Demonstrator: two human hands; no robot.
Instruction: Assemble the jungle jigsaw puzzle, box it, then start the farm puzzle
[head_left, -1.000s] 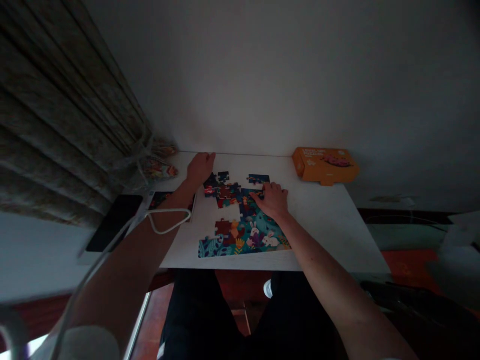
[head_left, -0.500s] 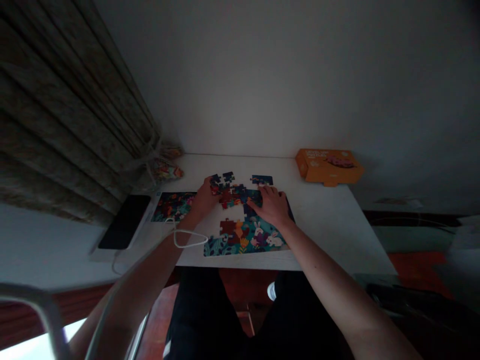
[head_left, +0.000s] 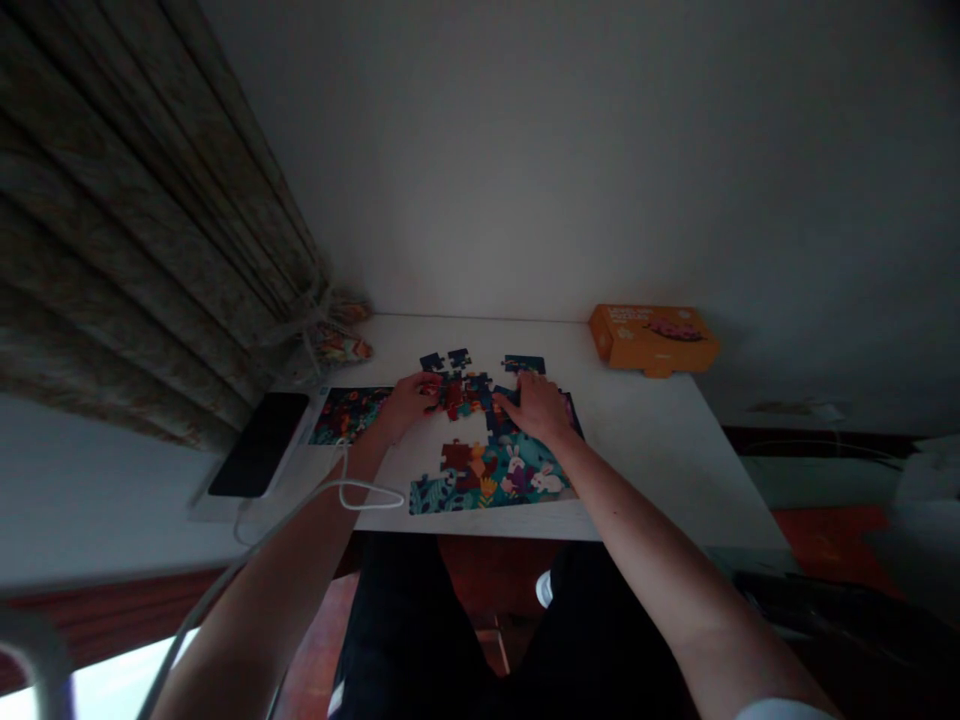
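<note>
The part-joined puzzle [head_left: 501,478] has loose pieces [head_left: 459,358] beyond it, left hand [head_left: 409,402] beside and right hand [head_left: 543,407] atop, both half-curled, grips unclear.

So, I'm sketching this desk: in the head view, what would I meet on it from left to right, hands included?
Dark flat device → printed picture sheet → left hand → right hand → orange box. The puzzle overlaps both hands' span, so it's left out.

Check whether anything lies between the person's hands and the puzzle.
Nothing visible does. The left hand is at the left side of the puzzle, the right hand over its right part. A white cord shows across the left forearm, short of the hand.
</note>
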